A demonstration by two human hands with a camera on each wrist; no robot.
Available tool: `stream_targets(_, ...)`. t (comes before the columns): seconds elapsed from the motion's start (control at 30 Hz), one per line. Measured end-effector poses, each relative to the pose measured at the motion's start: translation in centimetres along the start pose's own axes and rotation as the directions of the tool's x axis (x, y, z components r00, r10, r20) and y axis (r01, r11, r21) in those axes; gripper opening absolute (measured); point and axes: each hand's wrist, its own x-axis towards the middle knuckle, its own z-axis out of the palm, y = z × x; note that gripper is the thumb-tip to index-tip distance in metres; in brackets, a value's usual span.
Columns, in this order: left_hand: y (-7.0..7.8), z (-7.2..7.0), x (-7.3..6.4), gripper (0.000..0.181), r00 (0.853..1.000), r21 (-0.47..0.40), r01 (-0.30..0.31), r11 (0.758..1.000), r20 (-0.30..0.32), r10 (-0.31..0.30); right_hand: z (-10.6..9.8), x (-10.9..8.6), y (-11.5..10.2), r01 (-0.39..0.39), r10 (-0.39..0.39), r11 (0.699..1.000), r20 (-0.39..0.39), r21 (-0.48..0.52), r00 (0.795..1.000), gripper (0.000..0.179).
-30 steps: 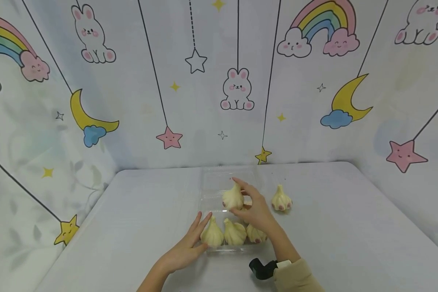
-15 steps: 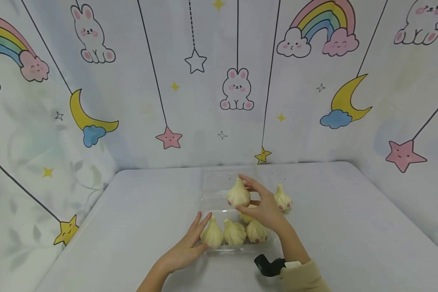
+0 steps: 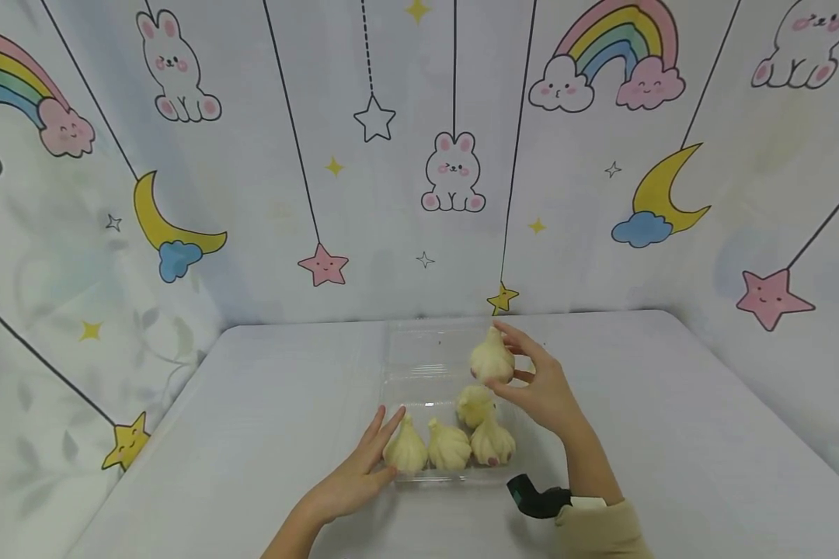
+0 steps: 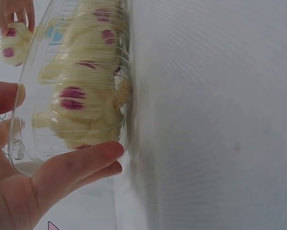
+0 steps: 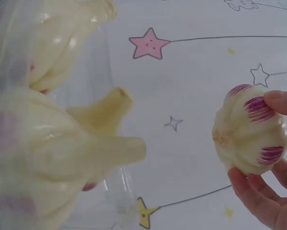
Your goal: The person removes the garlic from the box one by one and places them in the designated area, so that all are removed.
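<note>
My right hand (image 3: 544, 392) pinches a pale garlic bulb (image 3: 492, 359) by its side, stem up, over the right part of the raised lid. In the right wrist view the held bulb (image 5: 251, 132) shows purple streaks and a root end. A clear plastic clamshell box (image 3: 454, 477) holds three garlic bulbs (image 3: 450, 446) along its front and another bulb (image 3: 474, 405) behind the right one. My left hand (image 3: 356, 477) rests against the box's left end, fingers straight. In the left wrist view its thumb and fingers lie along the clear wall (image 4: 30, 72).
The box's lid (image 3: 412, 353) lies folded back on the white table (image 3: 287, 404). A black wrist camera (image 3: 538, 497) sticks out beside the right sleeve (image 3: 601, 532). A patterned cloth backdrop (image 3: 384, 202) stands behind the table.
My right hand has moved right and away from me with the garlic bulb, uncovering the rear bulb in the box. The bulb on the table at right is now hidden behind it. Left hand unchanged.
</note>
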Motion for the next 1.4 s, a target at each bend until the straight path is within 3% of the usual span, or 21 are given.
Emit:
stream_targets(0.5, 0.2, -0.1, 0.0, 0.072, 1.0, -0.005, 0.017, 1.0, -0.004, -0.017, -3.9, -0.2, 2.0, -0.084, 0.079, 0.995, -0.086, -0.061, 0.993, 0.075)
stream_targets(1.2, 0.2, 0.2, 0.1, 0.072, 1.0, 0.001, 0.026, 1.0, -0.003, -0.026, -6.8, -1.2, 6.0, -0.178, 0.151, 0.976, -0.197, -0.127, 0.969, 0.077)
stream_targets(1.4, 0.0, 0.2, 0.2, 0.072, 1.0, 0.006, 0.022, 1.0, -0.005, -0.022, -7.1, -1.2, 7.6, -0.238, 0.196, 0.956, -0.227, -0.172, 0.954, 0.077)
